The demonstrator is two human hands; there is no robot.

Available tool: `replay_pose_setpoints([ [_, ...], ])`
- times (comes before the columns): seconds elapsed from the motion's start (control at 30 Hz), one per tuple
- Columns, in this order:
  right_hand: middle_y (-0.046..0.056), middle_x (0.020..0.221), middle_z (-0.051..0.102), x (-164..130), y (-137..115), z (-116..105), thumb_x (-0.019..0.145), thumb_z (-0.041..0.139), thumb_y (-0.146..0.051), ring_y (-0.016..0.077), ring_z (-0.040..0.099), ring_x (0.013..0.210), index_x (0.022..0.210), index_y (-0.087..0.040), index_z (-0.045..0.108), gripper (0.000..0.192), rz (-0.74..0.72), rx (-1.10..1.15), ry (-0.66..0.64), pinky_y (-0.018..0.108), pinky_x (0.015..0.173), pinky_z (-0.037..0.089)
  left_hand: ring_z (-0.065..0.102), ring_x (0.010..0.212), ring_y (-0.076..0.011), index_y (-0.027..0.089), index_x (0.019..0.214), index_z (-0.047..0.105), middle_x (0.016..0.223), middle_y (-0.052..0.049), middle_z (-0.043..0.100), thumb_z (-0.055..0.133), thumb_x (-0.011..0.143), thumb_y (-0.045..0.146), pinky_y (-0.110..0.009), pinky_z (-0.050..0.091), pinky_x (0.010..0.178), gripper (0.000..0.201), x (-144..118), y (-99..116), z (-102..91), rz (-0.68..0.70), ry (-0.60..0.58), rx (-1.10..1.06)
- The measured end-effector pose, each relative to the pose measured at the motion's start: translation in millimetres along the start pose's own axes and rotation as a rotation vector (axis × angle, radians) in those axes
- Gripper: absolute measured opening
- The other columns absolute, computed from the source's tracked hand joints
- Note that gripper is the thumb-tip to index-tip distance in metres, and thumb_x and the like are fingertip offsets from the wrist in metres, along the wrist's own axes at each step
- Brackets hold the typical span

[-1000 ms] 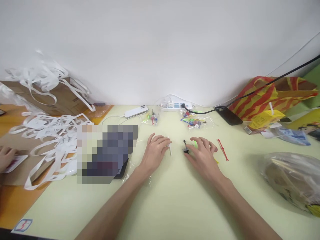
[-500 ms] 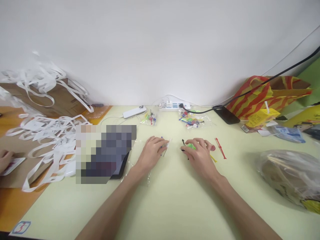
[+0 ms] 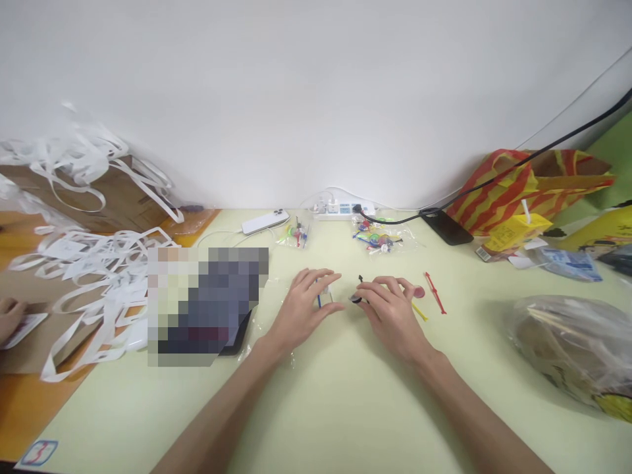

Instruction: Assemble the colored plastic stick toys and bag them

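Note:
My left hand (image 3: 299, 308) hovers at the middle of the pale green table (image 3: 326, 408), its thumb and fingers spread apart. A blue stick (image 3: 318, 301) and a thin white stick (image 3: 331, 295) show in the gap between them. My right hand (image 3: 395, 319) pinches a small black round piece (image 3: 354, 299) between thumb and fingertips. Just beyond its fingers is the tip of a black arrow-shaped piece (image 3: 361, 278). To the right of that hand are a reddish disc (image 3: 419, 291), a yellow stick (image 3: 420, 311) and a red double-ended arrow stick (image 3: 435, 293).
Two clear bags of colourful plastic parts (image 3: 296, 232) (image 3: 378, 238) lie near the power strip (image 3: 340, 209). A blurred-out tablet (image 3: 222, 296) and white straps (image 3: 93, 263) are at left. Another person's hand (image 3: 10, 319) shows there. A plastic-wrapped bundle (image 3: 567, 355) and juice carton (image 3: 516, 234) stand right.
My left hand has opened, its thumb and fingers moving apart around the sticks. In my right hand the black round piece has come into view, and the green piece is now hidden.

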State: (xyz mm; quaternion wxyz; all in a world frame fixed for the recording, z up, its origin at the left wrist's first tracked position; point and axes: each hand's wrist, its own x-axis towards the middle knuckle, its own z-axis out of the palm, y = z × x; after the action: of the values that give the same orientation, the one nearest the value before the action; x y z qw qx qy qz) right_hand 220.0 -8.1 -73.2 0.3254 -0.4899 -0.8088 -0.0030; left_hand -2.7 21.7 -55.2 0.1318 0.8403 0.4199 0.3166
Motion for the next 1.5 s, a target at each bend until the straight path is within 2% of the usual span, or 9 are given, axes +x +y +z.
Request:
replay_pose_setpoints([
  [0.1, 0.004, 0.112, 0.076, -1.2, -5.3, -0.6, 0.098, 0.052, -0.014, 0.0251, 0.059, 0.109, 0.106, -0.025, 0.066, 0.019, -0.032, -0.004, 0.016, 0.042, 0.095, 0.029, 0.064, 0.115, -0.0251, 0.028, 0.130, 0.062, 0.121, -0.007, 0.070, 0.073, 0.088, 0.038, -0.047, 0.046, 0.107, 0.044, -2.8, 13.1, 4.8, 0.028, -0.015, -0.107],
  [0.33, 0.004, 0.115, 0.074, -1.5, -6.9, -5.3, 0.100, 0.053, -0.019, 0.0258, 0.058, 0.111, 0.110, -0.026, 0.064, 0.017, -0.043, 0.048, 0.027, 0.044, 0.096, 0.030, 0.070, 0.090, -0.0194, 0.025, 0.115, 0.070, 0.100, -0.005, 0.074, 0.069, 0.092, 0.029, -0.034, 0.056, 0.085, 0.023, -8.2, 22.6, 11.3, -0.069, 0.022, -0.287],
  [0.47, 0.008, 0.135, 0.064, 0.3, 8.0, -4.3, 0.098, 0.056, -0.023, 0.0332, 0.049, 0.122, 0.103, -0.027, 0.070, 0.016, 0.078, -0.108, 0.041, 0.049, 0.094, 0.030, 0.069, 0.090, -0.0185, 0.024, 0.112, 0.070, 0.098, -0.004, 0.073, 0.068, 0.092, 0.026, -0.033, 0.055, 0.085, 0.020, -9.1, 21.8, 7.5, -0.106, 0.081, -0.306],
  [0.6, 0.012, 0.139, 0.058, 2.4, 18.6, 3.2, 0.097, 0.053, -0.018, 0.0371, 0.044, 0.124, 0.088, -0.024, 0.074, 0.023, 0.160, -0.249, -0.005, 0.054, 0.092, 0.031, 0.069, 0.093, -0.0171, 0.024, 0.116, 0.068, 0.104, -0.005, 0.071, 0.066, 0.093, 0.018, -0.033, 0.054, 0.091, 0.024, -11.9, 22.5, 6.8, -0.080, 0.139, -0.316],
  [0.8, 0.010, 0.136, 0.060, 5.3, 21.1, 12.1, 0.094, 0.057, -0.015, 0.0359, 0.044, 0.122, 0.082, -0.024, 0.075, 0.023, 0.118, -0.260, -0.045, 0.053, 0.090, 0.032, 0.068, 0.098, -0.0174, 0.024, 0.115, 0.069, 0.108, -0.006, 0.070, 0.063, 0.092, 0.013, -0.032, 0.054, 0.089, 0.025, -16.2, 26.4, 8.3, 0.015, 0.189, -0.306],
  [1.07, 0.011, 0.135, 0.061, 5.3, 17.9, 16.4, 0.089, 0.056, -0.004, 0.0349, 0.045, 0.124, 0.087, -0.020, 0.070, 0.021, 0.035, -0.253, -0.041, 0.054, 0.096, 0.031, 0.069, 0.099, -0.0181, 0.023, 0.107, 0.068, 0.108, -0.004, 0.074, 0.066, 0.091, 0.015, -0.033, 0.055, 0.091, 0.018, -19.2, 29.6, 9.1, -0.069, 0.211, -0.355],
  [1.2, 0.010, 0.126, 0.067, 6.4, 8.7, 8.7, 0.090, 0.049, 0.001, 0.0305, 0.052, 0.118, 0.099, -0.020, 0.063, 0.027, -0.047, -0.113, 0.039, 0.047, 0.094, 0.037, 0.067, 0.088, -0.0165, 0.023, 0.105, 0.066, 0.111, -0.005, 0.074, 0.071, 0.089, 0.020, -0.033, 0.056, 0.085, 0.017, -21.1, 28.8, 11.4, -0.189, 0.208, -0.471],
  [1.3, 0.008, 0.103, 0.072, 4.2, -0.1, 4.6, 0.096, 0.046, -0.004, 0.0236, 0.062, 0.095, 0.101, -0.020, 0.059, 0.022, -0.056, 0.121, 0.061, 0.039, 0.084, 0.044, 0.068, 0.087, -0.0168, 0.022, 0.105, 0.065, 0.112, -0.007, 0.074, 0.072, 0.089, 0.022, -0.034, 0.056, 0.087, 0.017, -22.4, 28.4, 13.2, -0.252, 0.199, -0.604],
  [1.5, 0.004, 0.091, 0.071, -3.4, -22.6, 3.6, 0.100, 0.046, -0.016, 0.0174, 0.066, 0.080, 0.098, -0.023, 0.058, 0.014, 0.141, 0.582, 0.062, 0.029, 0.073, 0.050, 0.069, 0.089, -0.0166, 0.022, 0.114, 0.065, 0.112, -0.007, 0.073, 0.071, 0.090, 0.023, -0.033, 0.058, 0.086, 0.025, -22.9, 33.6, 12.8, -0.275, 0.165, -0.743],
])
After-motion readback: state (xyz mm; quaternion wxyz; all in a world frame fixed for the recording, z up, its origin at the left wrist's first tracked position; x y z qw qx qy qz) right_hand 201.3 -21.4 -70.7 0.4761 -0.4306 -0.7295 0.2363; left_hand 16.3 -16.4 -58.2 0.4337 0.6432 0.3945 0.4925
